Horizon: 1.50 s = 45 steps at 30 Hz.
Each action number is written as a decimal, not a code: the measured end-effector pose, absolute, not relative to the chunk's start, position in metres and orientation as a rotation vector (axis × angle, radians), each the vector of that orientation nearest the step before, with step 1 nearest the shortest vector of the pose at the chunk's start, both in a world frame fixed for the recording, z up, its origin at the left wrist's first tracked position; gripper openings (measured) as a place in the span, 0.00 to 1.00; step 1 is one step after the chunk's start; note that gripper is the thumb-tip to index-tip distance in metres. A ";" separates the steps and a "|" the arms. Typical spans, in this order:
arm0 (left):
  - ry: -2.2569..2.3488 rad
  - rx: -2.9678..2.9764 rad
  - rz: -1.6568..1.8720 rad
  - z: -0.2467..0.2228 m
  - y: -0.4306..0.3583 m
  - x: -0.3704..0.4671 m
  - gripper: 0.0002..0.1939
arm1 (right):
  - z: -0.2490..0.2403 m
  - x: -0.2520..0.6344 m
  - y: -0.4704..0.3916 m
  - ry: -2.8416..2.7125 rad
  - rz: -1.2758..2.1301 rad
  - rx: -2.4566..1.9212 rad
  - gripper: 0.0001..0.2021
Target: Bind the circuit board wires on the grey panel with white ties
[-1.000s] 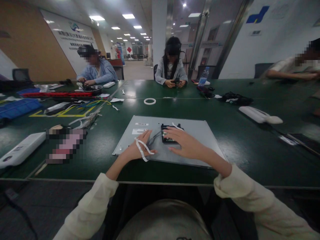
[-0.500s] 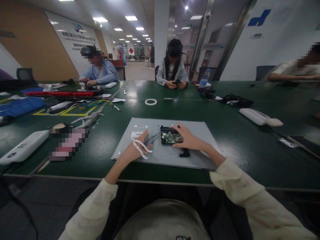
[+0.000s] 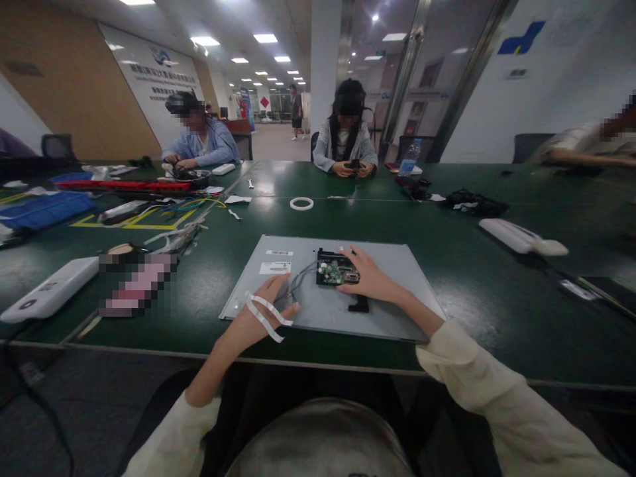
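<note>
Left hand (image 3: 250,323) loosely spread, holding nothing, two white strips (image 3: 272,309) across it; contact with the panel (image 3: 322,313) beneath I can't tell. Two labels (image 3: 275,268). Cables (image 3: 304,269), too blurred for me to count. One board (image 3: 335,273) mid-panel, right edge hidden. One black bracket (image 3: 360,306), partly covered. Right hand (image 3: 371,277) open, fingers and thumb spread at the board's right edge.
</note>
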State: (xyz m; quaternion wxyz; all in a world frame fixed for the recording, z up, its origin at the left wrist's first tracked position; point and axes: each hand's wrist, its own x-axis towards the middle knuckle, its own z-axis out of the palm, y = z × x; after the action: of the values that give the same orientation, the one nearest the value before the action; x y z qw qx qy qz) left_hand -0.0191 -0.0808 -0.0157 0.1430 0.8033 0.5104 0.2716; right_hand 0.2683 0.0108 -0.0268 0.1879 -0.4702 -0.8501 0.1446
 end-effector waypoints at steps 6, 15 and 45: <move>1.500 2.412 0.826 -0.021 -0.078 -0.020 0.23 | -0.029 0.269 0.011 -2.375 0.397 -1.313 0.46; 1.399 2.350 0.835 -0.013 -0.066 -0.051 0.18 | -0.023 0.267 0.008 -2.388 0.438 -1.332 0.45; 1.653 1.591 1.225 -0.034 -0.088 -0.083 0.27 | -0.032 0.270 0.014 -2.364 0.440 -1.251 0.45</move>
State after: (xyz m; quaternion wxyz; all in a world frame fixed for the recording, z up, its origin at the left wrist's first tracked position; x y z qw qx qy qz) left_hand -0.0828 -0.0880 -0.0336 0.2669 0.5896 0.6126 0.4538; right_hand 0.2703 0.0141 -0.0320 0.2139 -0.4510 -0.8519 0.1585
